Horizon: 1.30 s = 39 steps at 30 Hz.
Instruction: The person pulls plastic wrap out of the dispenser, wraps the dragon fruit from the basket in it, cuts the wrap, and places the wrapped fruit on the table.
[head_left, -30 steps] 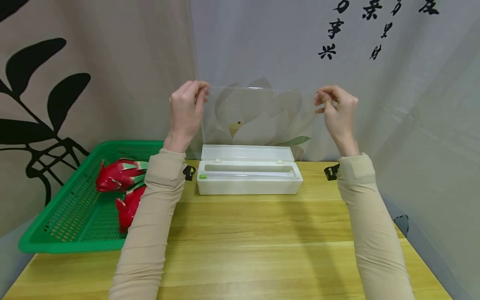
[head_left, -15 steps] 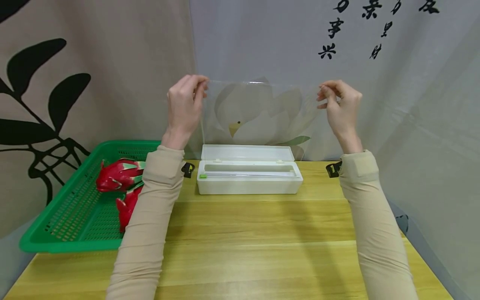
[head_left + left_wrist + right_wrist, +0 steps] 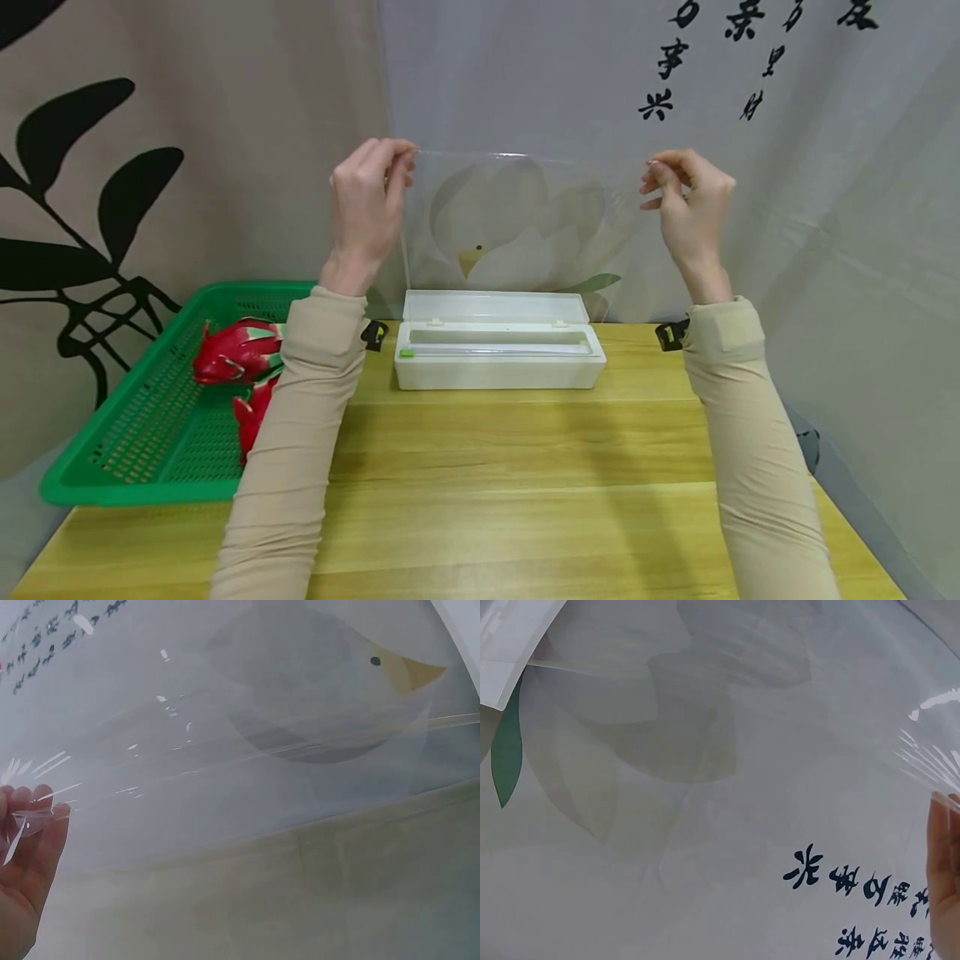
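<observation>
Between my two raised hands stretches a clear sheet of plastic wrap (image 3: 517, 217), running down behind the raised lid of a white cling film dispenser box (image 3: 498, 372). My left hand (image 3: 369, 204) pinches the sheet's upper left corner, and my right hand (image 3: 692, 212) pinches the upper right one. In the left wrist view the film (image 3: 225, 757) shows shiny creases fanning out from the left fingertips (image 3: 61, 811). Similar creases gather at the right fingers (image 3: 939, 825) in the right wrist view. A green slider (image 3: 407, 353) sits at the left end of the box's clear cutter bar.
Left on the wooden table (image 3: 525, 500) stands a green plastic basket (image 3: 142, 493) with red dragon fruits (image 3: 238, 350) inside, partly hidden by the left sleeve. A printed curtain (image 3: 525, 75) hangs right behind the box.
Both hands have risen and spread slightly apart, pulling the plastic wrap higher above the box. The box and basket have stayed in place.
</observation>
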Tool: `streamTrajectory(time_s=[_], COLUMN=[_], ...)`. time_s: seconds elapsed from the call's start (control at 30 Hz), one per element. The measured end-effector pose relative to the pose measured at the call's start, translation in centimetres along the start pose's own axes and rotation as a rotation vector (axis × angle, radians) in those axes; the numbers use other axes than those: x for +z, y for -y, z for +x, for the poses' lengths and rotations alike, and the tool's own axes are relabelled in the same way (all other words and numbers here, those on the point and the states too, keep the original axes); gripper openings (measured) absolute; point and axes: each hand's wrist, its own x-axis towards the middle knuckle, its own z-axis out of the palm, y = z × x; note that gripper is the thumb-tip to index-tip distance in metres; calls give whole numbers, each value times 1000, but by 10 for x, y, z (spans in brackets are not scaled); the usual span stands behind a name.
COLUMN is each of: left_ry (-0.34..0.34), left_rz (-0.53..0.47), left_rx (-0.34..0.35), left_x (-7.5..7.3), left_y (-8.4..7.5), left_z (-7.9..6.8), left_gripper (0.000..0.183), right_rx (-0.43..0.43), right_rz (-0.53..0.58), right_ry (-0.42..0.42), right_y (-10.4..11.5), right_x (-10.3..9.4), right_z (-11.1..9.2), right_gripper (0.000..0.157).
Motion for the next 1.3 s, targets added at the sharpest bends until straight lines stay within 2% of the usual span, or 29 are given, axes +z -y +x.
streamTrajectory(time_s=[0.17,0.33,0.7,0.87,0.93,1.1,1.23,1.3], left_ry=[11,6,-20,-24,-21,9,68,112], left_rz=[18,26,-3,-9,-10,-71,-154,-206], left_rx=[-34,-31,13,55,80,68,43,33], left_x=[-2,-4,-7,-13,-17,-27,-37,-43], left_y=[-12,-21,-19,-23,-25,-34,-42,-46], left_z=[3,6,11,11,11,9,4,0], left_gripper=[29,29,26,22,21,20,20,20], right_rx=[-3,8,-4,-12,-41,-148,-123,-101], right_rz=[20,25,20,43,53,62,139,234], right_ry=[0,-8,-34,-41,-41,15,91,139], right_y=[2,3,18,22,22,25,34,38], right_x=[-7,-12,-13,-17,-21,-38,-57,-68], right_z=[5,9,10,8,6,-1,-11,-18], right_gripper=[23,22,19,16,16,19,17,16])
